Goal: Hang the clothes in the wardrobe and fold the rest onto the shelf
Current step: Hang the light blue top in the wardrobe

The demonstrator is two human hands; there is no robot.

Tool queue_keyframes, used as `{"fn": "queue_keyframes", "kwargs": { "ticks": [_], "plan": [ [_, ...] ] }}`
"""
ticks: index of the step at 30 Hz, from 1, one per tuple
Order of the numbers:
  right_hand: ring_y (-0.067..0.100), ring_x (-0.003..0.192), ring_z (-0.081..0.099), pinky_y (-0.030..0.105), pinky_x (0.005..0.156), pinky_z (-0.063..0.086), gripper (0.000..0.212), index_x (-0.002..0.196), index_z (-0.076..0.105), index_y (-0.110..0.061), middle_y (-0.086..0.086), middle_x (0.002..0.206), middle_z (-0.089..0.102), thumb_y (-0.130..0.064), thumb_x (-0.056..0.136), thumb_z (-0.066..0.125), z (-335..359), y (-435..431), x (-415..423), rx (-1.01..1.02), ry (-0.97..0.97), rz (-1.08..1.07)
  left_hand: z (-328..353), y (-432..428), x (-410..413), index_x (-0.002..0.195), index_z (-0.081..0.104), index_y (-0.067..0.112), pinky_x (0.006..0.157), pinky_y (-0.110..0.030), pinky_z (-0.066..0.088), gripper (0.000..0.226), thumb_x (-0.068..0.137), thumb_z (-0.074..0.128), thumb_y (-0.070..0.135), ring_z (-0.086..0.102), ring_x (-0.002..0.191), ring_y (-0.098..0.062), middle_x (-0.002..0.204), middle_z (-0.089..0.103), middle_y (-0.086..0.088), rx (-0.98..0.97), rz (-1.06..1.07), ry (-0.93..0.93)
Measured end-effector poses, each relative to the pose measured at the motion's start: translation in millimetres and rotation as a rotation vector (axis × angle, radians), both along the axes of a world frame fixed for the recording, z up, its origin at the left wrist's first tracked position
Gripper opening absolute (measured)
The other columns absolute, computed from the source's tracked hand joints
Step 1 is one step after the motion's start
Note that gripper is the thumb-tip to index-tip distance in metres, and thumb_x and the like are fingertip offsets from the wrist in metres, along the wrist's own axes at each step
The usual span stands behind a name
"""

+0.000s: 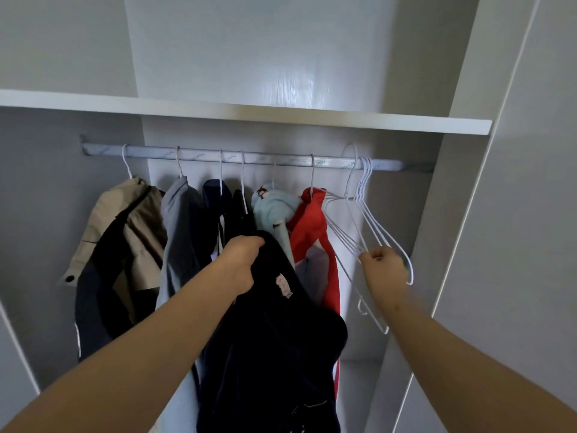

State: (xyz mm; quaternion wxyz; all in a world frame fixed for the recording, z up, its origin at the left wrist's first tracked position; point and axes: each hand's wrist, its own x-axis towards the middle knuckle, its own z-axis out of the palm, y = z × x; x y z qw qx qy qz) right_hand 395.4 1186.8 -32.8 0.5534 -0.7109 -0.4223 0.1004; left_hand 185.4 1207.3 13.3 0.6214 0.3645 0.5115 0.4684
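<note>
Both arms are stretched forward and a bit up into the wardrobe [487, 232]. The left hand [242, 265] is held knuckles-up, its fingers curled tight around the bunched top of a dark navy garment [274, 345]. The garment is dangled straight down in front of the hung clothes, so its long axis is vertical, and a small white label [283, 285] is turned toward the camera.

The right hand [385, 270] is raised at the right end, with the fingers pinched on the lower wire of the white wire hangers [365, 220]. These are swung out at a slant from the rail [199, 156], hooks up. There are several of them, but the exact count can't be made out.

Six garments are counted on the rail: beige jacket [131, 226], grey [179, 232], two dark ones, light blue [276, 207] and red [312, 226]. One shelf [249, 111] is fixed above.
</note>
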Motion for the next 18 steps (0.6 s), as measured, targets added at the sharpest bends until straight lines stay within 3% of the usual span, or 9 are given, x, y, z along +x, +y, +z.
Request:
{"fn": "queue_keyframes", "kwargs": {
  "ticks": [4, 8, 11, 16, 18],
  "plan": [
    [0.012, 0.051, 0.044, 0.02, 0.042, 0.033, 0.015, 0.069, 0.05, -0.012, -0.001, 0.055, 0.048, -0.009, 0.084, 0.051, -5.4, -40.5, -28.8, 0.021, 0.042, -0.028, -3.6, -34.0, -27.7, 0.126, 0.051, 0.0, 0.077, -0.04, 0.051, 0.032, 0.096, 0.046, 0.009, 0.058, 0.1, -0.034, 0.114, 0.058, -0.021, 0.043, -0.029, 0.0],
    [0.015, 0.057, 0.048, 0.021, 0.05, 0.033, 0.009, 0.079, 0.056, -0.012, 0.001, 0.064, 0.054, -0.014, 0.085, 0.05, -15.8, -89.5, -61.3, 0.02, 0.124, -0.08, -7.1, -74.4, -60.1, 0.111, 0.057, 0.002, 0.059, -0.034, 0.05, 0.02, 0.094, 0.046, 0.004, 0.058, 0.071, -0.026, 0.083, 0.059, -0.015, 0.098, -0.04, -0.029],
    [0.011, 0.057, 0.045, 0.022, 0.049, 0.03, 0.01, 0.079, 0.053, -0.013, -0.002, 0.066, 0.051, -0.014, 0.088, 0.049, -17.8, -127.6, -80.4, 0.038, 0.172, -0.178, -10.5, -101.2, -81.8, 0.106, 0.057, 0.004, 0.053, -0.033, 0.047, 0.015, 0.093, 0.047, 0.005, 0.057, 0.068, -0.025, 0.08, 0.058, -0.013, 0.109, -0.045, -0.038],
    [0.012, 0.059, 0.045, 0.026, 0.063, 0.034, 0.008, 0.079, 0.054, -0.015, -0.002, 0.065, 0.051, -0.014, 0.087, 0.052, -23.0, -199.2, -102.6, 0.016, 0.206, -0.24, -13.1, -150.7, -99.4, 0.108, 0.052, 0.005, 0.065, -0.035, 0.05, 0.016, 0.094, 0.044, 0.003, 0.054, 0.07, -0.025, 0.083, 0.055, -0.014, 0.123, -0.118, 0.036],
    [0.015, 0.06, 0.046, 0.026, 0.06, 0.033, 0.009, 0.077, 0.054, -0.014, -0.001, 0.064, 0.052, -0.014, 0.086, 0.056, -24.0, -220.4, -104.8, 0.024, 0.196, -0.226, -11.6, -162.6, -101.5, 0.105, 0.051, 0.006, 0.074, -0.038, 0.049, 0.012, 0.095, 0.045, 0.005, 0.053, 0.069, -0.025, 0.081, 0.053, -0.014, 0.106, -0.121, 0.057]
  ]
}}
